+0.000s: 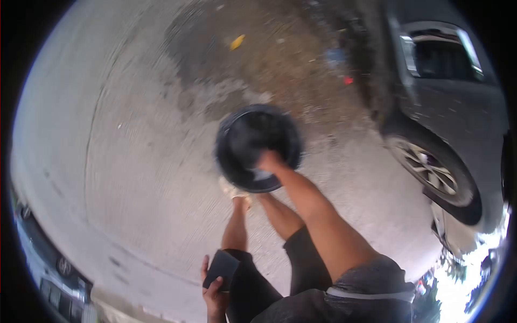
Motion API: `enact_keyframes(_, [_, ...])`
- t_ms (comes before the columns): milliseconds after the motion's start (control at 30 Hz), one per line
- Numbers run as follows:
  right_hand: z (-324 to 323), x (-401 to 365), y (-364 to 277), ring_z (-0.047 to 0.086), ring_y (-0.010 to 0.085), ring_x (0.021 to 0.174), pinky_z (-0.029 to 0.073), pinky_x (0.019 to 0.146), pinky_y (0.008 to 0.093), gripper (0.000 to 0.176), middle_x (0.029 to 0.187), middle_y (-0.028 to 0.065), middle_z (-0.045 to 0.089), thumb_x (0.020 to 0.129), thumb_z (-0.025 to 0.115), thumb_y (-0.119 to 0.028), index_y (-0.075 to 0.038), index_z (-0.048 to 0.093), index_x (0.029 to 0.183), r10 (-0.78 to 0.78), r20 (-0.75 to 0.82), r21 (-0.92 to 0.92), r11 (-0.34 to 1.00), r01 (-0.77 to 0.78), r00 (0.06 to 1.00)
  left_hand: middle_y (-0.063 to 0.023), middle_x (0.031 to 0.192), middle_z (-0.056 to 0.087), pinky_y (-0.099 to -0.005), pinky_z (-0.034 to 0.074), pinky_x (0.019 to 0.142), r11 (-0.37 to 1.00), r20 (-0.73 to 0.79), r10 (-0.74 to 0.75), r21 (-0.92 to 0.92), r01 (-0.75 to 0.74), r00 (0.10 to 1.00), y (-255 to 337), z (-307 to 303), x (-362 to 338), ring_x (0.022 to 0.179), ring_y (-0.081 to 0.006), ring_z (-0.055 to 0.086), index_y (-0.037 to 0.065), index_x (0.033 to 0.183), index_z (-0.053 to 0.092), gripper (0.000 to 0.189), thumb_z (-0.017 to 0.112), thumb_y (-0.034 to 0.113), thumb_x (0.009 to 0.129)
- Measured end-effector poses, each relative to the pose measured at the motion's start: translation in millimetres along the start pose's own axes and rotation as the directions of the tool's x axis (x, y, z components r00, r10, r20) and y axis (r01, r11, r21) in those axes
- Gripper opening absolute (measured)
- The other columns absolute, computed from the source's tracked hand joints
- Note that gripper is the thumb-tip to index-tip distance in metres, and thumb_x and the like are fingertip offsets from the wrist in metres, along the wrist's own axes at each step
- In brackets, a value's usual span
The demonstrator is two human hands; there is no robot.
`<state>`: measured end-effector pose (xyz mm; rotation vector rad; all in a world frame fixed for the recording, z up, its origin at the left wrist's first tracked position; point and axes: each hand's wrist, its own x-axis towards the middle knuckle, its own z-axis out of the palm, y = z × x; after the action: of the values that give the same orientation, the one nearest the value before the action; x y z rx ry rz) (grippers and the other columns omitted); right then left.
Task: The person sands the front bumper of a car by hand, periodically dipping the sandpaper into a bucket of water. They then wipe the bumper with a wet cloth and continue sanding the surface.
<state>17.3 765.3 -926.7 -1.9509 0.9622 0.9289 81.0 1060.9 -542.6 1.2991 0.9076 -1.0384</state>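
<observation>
A round black tub (293,126) is in front of my feet, at the middle of the head view. My right hand (269,161) reaches over its near side, blurred, with the fingers closed. Just beyond those fingers, a dark blurred shape (253,137) fills much of the tub; I cannot make out what it is or whether the hand grips it. Low in the view, beside my knee, my left hand (214,285) is closed around a dark flat rectangular block (222,269), thumb on its near face.
A grey car (458,107) with its wheel (431,169) stands on the right. Another vehicle (48,264) is at the lower left. Concrete ground (145,161) has a wet brown patch (285,59) ahead, with a yellow scrap (237,42) and a red scrap (348,81).
</observation>
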Motion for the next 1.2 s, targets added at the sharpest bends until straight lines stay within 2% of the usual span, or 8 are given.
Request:
enact_keyframes(233, [-152.7, -168.3, -19.6, 0.069, 0.0421, 0.084, 0.055, 0.078, 0.0467, 0.051, 0.084, 0.0276, 0.068, 0.065, 0.071, -0.044, 0.004, 0.073, 0.082, -0.219, -0.113, 0.158, 0.959, 0.235, 0.969, -0.0169, 0.152, 0.039, -0.0368, 0.042, 0.107, 0.927, 0.377, 0.190, 0.235, -0.292, 0.907, 35.4, 62.8, -21.3, 0.128, -0.0276, 0.051, -0.002, 0.156, 0.024, 0.071, 0.042, 0.015, 0.089])
enact_keyframes(533, [-413.3, -487.4, 34.4, 0.064, 0.0125, 0.102, 0.052, 0.091, 0.0311, 0.047, 0.112, 0.0071, 0.070, 0.083, 0.081, -0.015, -0.002, 0.064, 0.125, -0.231, -0.433, 0.734, 0.471, 0.490, 0.871, -0.0160, 0.149, 0.043, -0.0358, 0.027, 0.115, 0.928, 0.601, 0.266, 0.052, -0.370, 0.753, 20.7, 227.9, -59.4, 0.136, -0.0248, 0.041, 0.000, 0.157, 0.025, 0.069, 0.050, 0.019, 0.096])
enact_keyframes(600, [-506.5, -578.3, 38.5, 0.066, 0.0117, 0.086, 0.054, 0.082, 0.0283, 0.038, 0.092, 0.0022, 0.070, 0.081, 0.080, -0.008, -0.002, 0.067, 0.117, -0.110, -0.473, 0.506, 0.779, 0.371, 0.874, -0.0161, 0.151, 0.043, -0.0338, 0.025, 0.117, 0.883, 0.659, 0.321, 0.051, -0.467, 0.680, -12.8, 287.0, -58.7, 0.138, -0.0220, 0.039, 0.000, 0.157, 0.028, 0.065, 0.049, 0.016, 0.097])
enact_keyframes(667, [-587.4, -636.7, 72.4, 0.066, 0.0149, 0.089, 0.054, 0.080, 0.0297, 0.036, 0.097, 0.0071, 0.069, 0.073, 0.078, -0.007, -0.002, 0.069, 0.108, -0.403, -0.704, -0.069, 0.859, 0.508, 0.585, -0.0125, 0.158, 0.036, -0.0320, 0.023, 0.118, 0.642, 0.691, 0.524, 0.064, -0.764, 0.497, -59.4, 352.9, -62.9, 0.145, -0.0216, 0.032, 0.001, 0.155, 0.033, 0.061, 0.048, 0.013, 0.097])
enact_keyframes(700, [-618.8, -653.5, 98.4, 0.067, 0.0193, 0.091, 0.054, 0.081, 0.0317, 0.035, 0.100, 0.0104, 0.068, 0.070, 0.078, -0.007, -0.001, 0.069, 0.103, -0.446, -0.812, -0.119, 0.758, 0.641, 0.377, -0.0115, 0.160, 0.034, -0.0333, 0.025, 0.118, 0.886, 0.627, 0.407, -0.094, -0.454, 0.664, -74.0, 402.5, -89.3, 0.146, -0.0229, 0.031, -0.001, 0.155, 0.032, 0.061, 0.049, 0.018, 0.099])
enact_keyframes(833, [-764.9, -722.1, 114.4, 0.066, 0.0283, 0.091, 0.052, 0.083, 0.0372, 0.045, 0.098, 0.0152, 0.066, 0.071, 0.082, -0.026, 0.002, 0.067, 0.102, -0.855, -0.487, -0.861, 0.504, 0.068, 0.177, -0.0136, 0.166, 0.018, -0.0333, 0.025, 0.118, 0.729, 0.573, 0.577, -0.041, -0.683, 0.582, -172.7, 560.7, -120.9, 0.148, -0.0254, 0.027, 0.012, 0.162, 0.010, 0.070, 0.043, 0.039, 0.107])
enact_keyframes(1133, [-889.1, -693.1, 206.3, 0.060, 0.0258, 0.111, 0.045, 0.100, 0.0370, 0.062, 0.121, 0.0147, 0.062, 0.081, 0.082, -0.035, 0.008, 0.060, 0.119, -0.804, -0.539, -0.737, 0.594, 0.322, 0.250, -0.0285, 0.164, -0.008, -0.0502, 0.001, 0.123, 0.364, 0.358, 0.871, -0.012, -0.931, 0.336, -258.8, 737.5, -196.1, 0.153, -0.0408, -0.005, -0.007, 0.156, -0.001, 0.085, 0.026, 0.055, 0.105])
enact_keyframes(1200, [-898.8, -684.8, 197.1, 0.057, 0.0304, 0.110, 0.042, 0.101, 0.0428, 0.061, 0.114, 0.0164, 0.060, 0.082, 0.078, -0.040, 0.008, 0.059, 0.114, -0.918, -0.350, -0.863, 0.394, 0.317, 0.188, -0.0296, 0.163, -0.008, -0.0523, 0.000, 0.123, 0.354, 0.297, 0.897, -0.044, -0.934, 0.326, -253.3, 750.4, -175.2, 0.153, -0.0425, -0.005, -0.007, 0.156, -0.001, 0.088, 0.025, 0.059, 0.104])
